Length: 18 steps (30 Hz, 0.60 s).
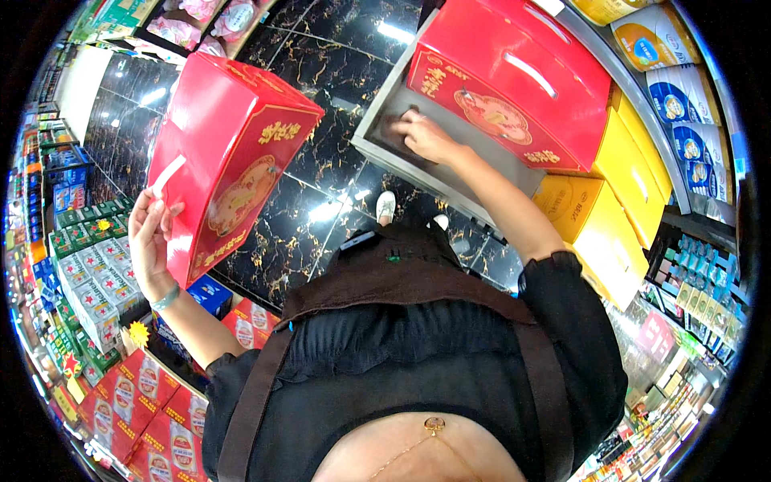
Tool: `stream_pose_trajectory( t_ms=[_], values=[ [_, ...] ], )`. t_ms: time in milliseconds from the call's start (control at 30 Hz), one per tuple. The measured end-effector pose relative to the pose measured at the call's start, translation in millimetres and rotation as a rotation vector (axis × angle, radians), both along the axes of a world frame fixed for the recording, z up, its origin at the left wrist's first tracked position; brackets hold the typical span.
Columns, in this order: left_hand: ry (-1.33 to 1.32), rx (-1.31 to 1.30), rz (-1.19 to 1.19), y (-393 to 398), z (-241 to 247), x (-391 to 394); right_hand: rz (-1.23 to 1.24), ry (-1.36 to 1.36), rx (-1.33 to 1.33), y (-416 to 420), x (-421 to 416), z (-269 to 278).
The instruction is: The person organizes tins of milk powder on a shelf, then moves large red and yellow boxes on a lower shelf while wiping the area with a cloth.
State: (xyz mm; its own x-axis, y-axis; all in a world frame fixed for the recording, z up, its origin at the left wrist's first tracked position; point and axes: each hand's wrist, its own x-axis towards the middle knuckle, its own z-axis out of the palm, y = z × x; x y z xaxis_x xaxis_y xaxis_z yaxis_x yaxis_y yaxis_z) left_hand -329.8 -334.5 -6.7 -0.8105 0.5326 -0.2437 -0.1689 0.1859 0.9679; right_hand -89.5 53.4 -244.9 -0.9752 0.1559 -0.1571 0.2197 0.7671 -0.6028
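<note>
My left hand point(153, 220) grips the white strap handle of a red cardboard gift box point(235, 150) printed in gold, which hangs tilted over the dark floor. My right hand point(424, 135) reaches over the near left part of a grey display platform point(446, 172); its fingers are apart, slightly blurred, and hold nothing. Behind that hand, more red gift boxes point(512, 90) with white handles stand on the platform. Yellow gift boxes point(593, 223) are stacked at its right end, close to my right forearm.
Heineken beer cartons point(99, 283) and red drink cartons point(147, 410) are stacked at the left. Shelves with large tins point(686, 96) run along the right. Pink packages point(174, 30) lie on a shelf at the upper left. Black marble-patterned tiles point(313, 54) cover the floor.
</note>
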Motion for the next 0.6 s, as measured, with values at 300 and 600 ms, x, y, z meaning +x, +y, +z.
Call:
stream_pose_trajectory(
  t_ms=[300, 600],
  values=[
    [-0.019, 0.043, -0.030, -7, -1, 2, -0.071, 0.281, 0.336, -38, -37, 24],
    [-0.053, 0.064, -0.061, -17, -16, -19, -0.377, 0.044, -0.006, 2, 94, 78]
  ],
)
